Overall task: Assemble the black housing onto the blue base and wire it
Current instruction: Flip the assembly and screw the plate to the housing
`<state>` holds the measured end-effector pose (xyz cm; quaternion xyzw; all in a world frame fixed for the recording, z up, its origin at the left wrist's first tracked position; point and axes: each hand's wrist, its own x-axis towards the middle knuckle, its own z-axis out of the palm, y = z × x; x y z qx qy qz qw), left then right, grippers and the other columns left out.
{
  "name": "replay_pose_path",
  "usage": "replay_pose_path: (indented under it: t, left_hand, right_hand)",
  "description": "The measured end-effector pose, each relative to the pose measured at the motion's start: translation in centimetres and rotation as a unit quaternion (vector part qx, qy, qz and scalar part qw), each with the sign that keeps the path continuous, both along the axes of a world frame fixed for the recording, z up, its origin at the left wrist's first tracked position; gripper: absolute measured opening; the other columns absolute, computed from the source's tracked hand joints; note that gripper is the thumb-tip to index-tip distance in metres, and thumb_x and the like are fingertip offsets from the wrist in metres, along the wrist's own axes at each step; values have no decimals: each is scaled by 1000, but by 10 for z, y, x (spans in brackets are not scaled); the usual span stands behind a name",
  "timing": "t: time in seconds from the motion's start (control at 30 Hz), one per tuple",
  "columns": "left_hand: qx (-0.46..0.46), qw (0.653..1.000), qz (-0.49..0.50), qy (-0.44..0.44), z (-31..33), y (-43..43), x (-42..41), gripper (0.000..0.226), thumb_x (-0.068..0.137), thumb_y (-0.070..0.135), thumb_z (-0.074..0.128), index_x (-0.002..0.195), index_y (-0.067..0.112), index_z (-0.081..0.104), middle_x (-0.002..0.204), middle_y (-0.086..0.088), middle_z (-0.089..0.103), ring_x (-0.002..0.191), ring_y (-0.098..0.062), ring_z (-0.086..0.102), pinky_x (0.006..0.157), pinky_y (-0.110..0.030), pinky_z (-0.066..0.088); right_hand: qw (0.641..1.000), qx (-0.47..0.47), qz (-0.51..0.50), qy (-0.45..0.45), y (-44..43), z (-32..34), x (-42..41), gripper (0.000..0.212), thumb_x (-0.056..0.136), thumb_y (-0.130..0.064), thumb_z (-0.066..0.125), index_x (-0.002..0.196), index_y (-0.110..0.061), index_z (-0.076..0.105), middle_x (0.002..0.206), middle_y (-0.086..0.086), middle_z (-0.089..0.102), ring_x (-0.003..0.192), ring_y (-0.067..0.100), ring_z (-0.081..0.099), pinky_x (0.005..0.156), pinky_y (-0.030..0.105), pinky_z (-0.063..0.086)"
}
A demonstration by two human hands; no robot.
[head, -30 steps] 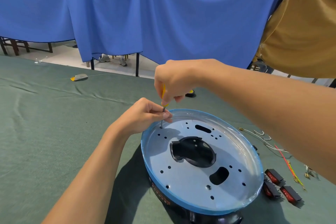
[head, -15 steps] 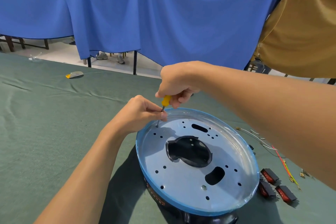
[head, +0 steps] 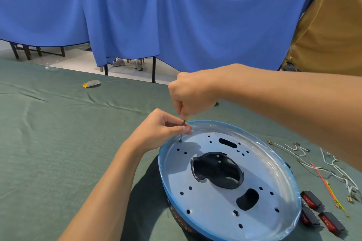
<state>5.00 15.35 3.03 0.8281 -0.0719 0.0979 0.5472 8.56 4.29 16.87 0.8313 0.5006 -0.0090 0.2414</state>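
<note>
The round blue base (head: 211,201), a smooth pale metal plate with a raised blue rim and many small holes, lies on the black housing (head: 219,172), which shows through its central cutout, on a wrinkled green cloth-covered table (head: 49,143). The left hand (head: 158,129) pinches the thin shaft of a screwdriver (head: 181,137) whose tip sits in a hole near the rim. The right hand (head: 192,94) curls around its yellow handle. Loose wires (head: 313,164) and red switches (head: 311,199) lie to the right.

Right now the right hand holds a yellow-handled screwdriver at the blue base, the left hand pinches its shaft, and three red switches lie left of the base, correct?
No. The head view shows the three red switches lying right of the blue base, not left. The right hand does hold the screwdriver and the left hand pinches its shaft.
</note>
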Motion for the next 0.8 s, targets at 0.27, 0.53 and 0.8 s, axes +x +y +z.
replay_pose_path:
  t: [0.27, 0.53, 0.8]
  left_hand:
    - [19, 1000, 16, 5, 1, -2, 1, 7, 85, 24, 75, 86, 25, 82, 84, 2, 78, 83, -22, 66, 87, -53, 51]
    - [34, 999, 34, 2, 1, -3, 5, 6, 75, 28, 83, 80, 28, 81, 77, 13, 76, 71, 5, 65, 75, -27, 52]
    - [23, 1000, 13, -6, -2, 2, 5, 3, 79, 27, 80, 80, 29, 81, 79, 9, 77, 73, 0, 63, 75, -32, 50]
  right_hand:
    - [989, 45, -131, 53, -4, -2, 0, 34, 92, -22, 57, 59, -13, 58, 48, -4, 64, 49, 16, 56, 46, 20, 41]
    - [959, 83, -232, 141, -7, 0, -2, 30, 97, -23, 53, 73, -6, 60, 46, 0, 64, 36, 11, 54, 43, 15, 43]
    - [1000, 4, 2, 3, -7, 7, -7, 10, 85, -22, 66, 82, -29, 73, 69, -12, 58, 57, 1, 51, 41, 19, 42]
